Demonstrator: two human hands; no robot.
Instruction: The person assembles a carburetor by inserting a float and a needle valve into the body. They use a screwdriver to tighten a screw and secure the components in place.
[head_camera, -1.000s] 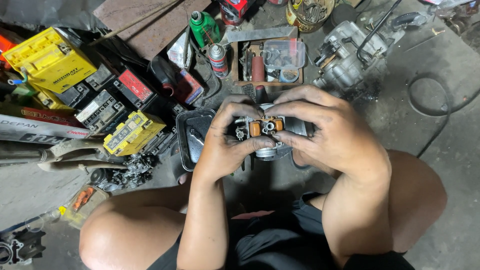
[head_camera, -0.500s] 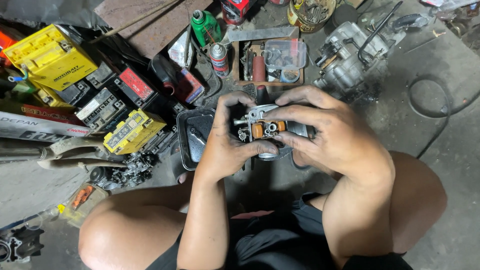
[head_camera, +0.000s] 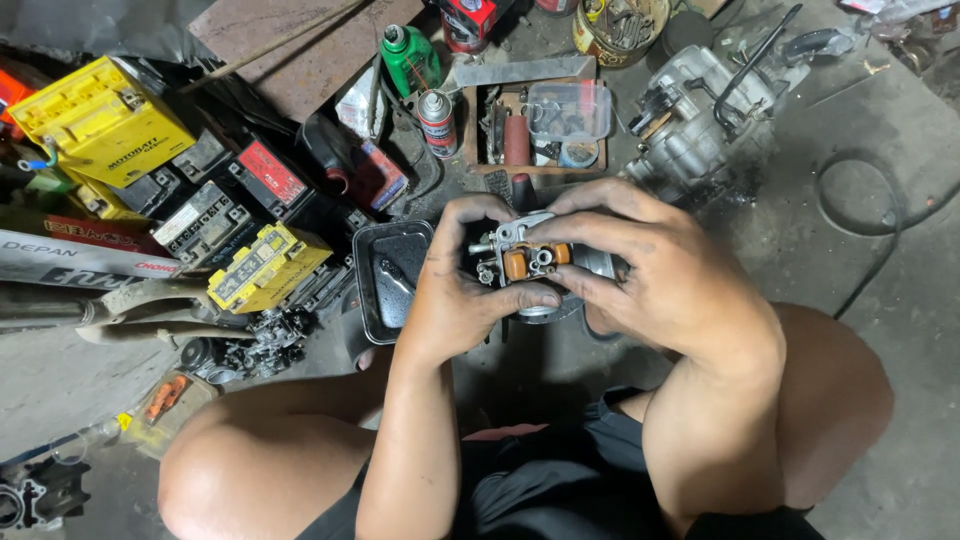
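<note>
Looking down over bent knees, we are seeing two bare hands meeting over a cluttered workshop floor. Far out to the left of the hands, yellow batteries (head_camera: 100, 120) are sitting among black ones. Just beside the left hand, on its outer side, a black metal tray (head_camera: 390, 275) is lying on the floor. The left hand (head_camera: 462, 290) is curling its grimy fingers closed around the near side of a small metal carburetor (head_camera: 528, 262), thumb pressing along its underside. The carburetor, with orange parts showing on top, is sitting between both hands, lifted above the floor. The right hand (head_camera: 660, 275) is wrapping over its far side, fingers bent and gripping. Beyond the hands, a wooden box of small parts (head_camera: 535, 125) is resting; beyond the right hand, a grey engine block (head_camera: 700, 115) is standing.
</note>
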